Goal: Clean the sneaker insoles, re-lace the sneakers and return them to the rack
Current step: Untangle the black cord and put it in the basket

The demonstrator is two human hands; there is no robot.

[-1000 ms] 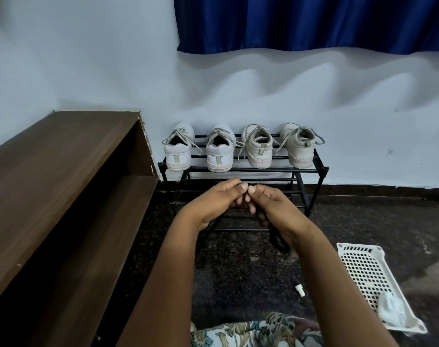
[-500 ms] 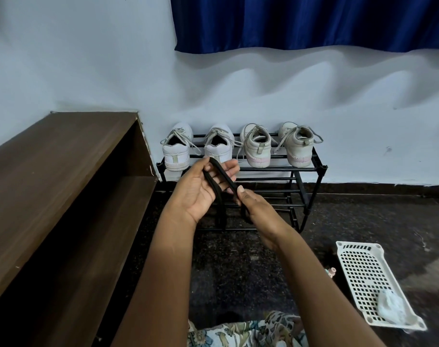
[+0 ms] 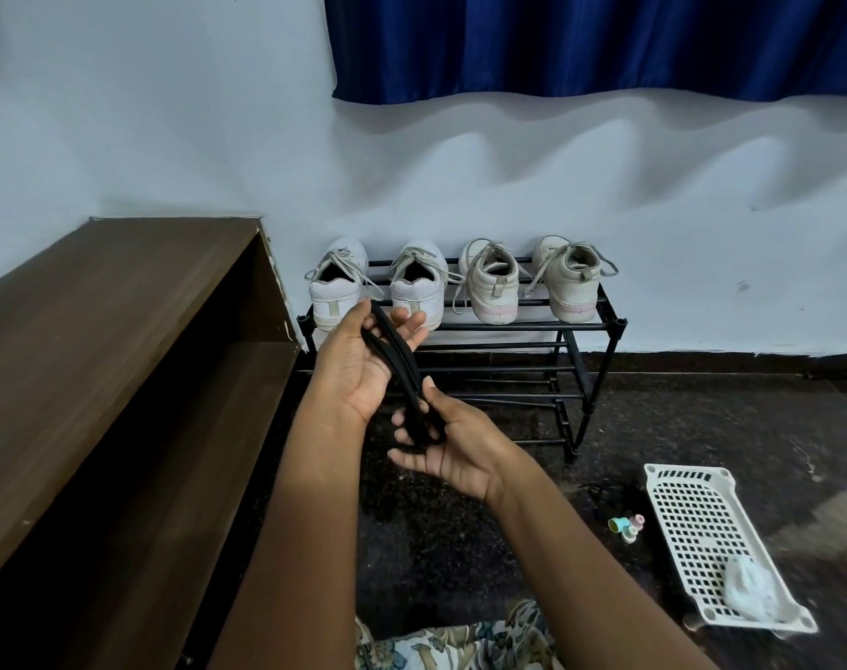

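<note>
Before the rack (image 3: 591,326), a looped black cord (image 3: 402,365) slants from the left hand (image 3: 358,374), thumb pinning its far end over half-straight fingers (image 3: 414,326), down to the nearer right hand (image 3: 460,456), which pinches it; sneakers (image 3: 491,287) sit atop the rack

Pale wall (image 3: 170,113), blue curtain (image 3: 605,41), dark speckled floor (image 3: 702,427), brown wooden shelf (image 3: 97,307) at left.

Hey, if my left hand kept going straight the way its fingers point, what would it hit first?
Probably the heel of the second sneaker from the left on the rack; the left hand, holding the black lace, points at it. Depth is unclear.
</note>
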